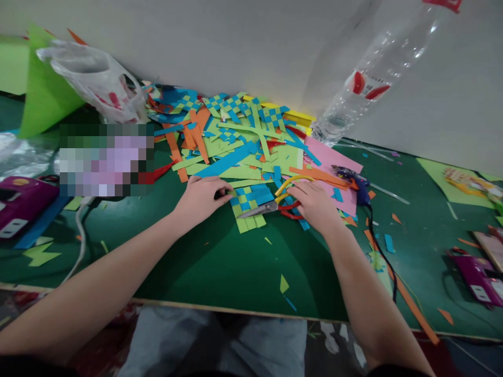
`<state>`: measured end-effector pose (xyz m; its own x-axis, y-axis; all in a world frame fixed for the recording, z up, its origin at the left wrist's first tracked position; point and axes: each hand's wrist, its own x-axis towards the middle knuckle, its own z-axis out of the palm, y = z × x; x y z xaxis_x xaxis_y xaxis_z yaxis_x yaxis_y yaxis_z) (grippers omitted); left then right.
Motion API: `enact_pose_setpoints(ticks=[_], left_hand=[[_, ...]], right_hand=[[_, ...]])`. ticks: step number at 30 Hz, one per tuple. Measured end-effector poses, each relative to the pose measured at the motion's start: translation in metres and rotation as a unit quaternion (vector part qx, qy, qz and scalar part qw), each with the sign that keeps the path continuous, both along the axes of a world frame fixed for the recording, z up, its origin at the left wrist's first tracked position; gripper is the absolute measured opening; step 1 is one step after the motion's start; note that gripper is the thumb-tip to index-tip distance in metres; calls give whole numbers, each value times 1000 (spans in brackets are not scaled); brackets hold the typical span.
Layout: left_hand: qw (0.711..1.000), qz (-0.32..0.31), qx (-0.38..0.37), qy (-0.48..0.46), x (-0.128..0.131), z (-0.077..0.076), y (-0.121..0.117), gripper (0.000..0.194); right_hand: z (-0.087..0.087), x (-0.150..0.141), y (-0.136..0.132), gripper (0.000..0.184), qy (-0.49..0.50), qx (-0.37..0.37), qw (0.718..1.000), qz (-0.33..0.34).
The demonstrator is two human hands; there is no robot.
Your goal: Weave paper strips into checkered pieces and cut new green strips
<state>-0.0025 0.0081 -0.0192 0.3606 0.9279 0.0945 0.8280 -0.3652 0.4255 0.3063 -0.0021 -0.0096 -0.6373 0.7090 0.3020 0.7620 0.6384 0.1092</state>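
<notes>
Between my hands, over the green table, is a woven blue-and-green paper piece (pixel 247 198) with loose green strip ends at its lower edge. At its upper left edge, the thumb and forefinger of my left hand (pixel 205 200) are pinched together on the paper. My right hand (pixel 314 203) is closed around the yellow and red handles of a pair of scissors (pixel 262 210). The scissor blades point left and lie across the front of the woven paper. Whether they touch it, I cannot tell.
Behind my hands is a heap of paper strips and woven pieces (pixel 231 133). A plastic bottle (pixel 369 86) leans against the wall, beyond pink paper (pixel 330 154) and a corded dark tool (pixel 356 183). A plastic bag (pixel 98 78) and purple devices (pixel 27 201) stand around.
</notes>
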Motion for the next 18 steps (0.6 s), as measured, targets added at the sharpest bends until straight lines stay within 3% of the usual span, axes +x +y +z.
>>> enact_pose_setpoints(ticks=[12,18], left_hand=[[1000,-4,-6,7,0,2,0,17],[1000,-2,-6,8,0,1,0,17]], right_hand=[[7,16,-1,41,21,-15,999,40],[1,3,-4,44,52,39,997,-36]])
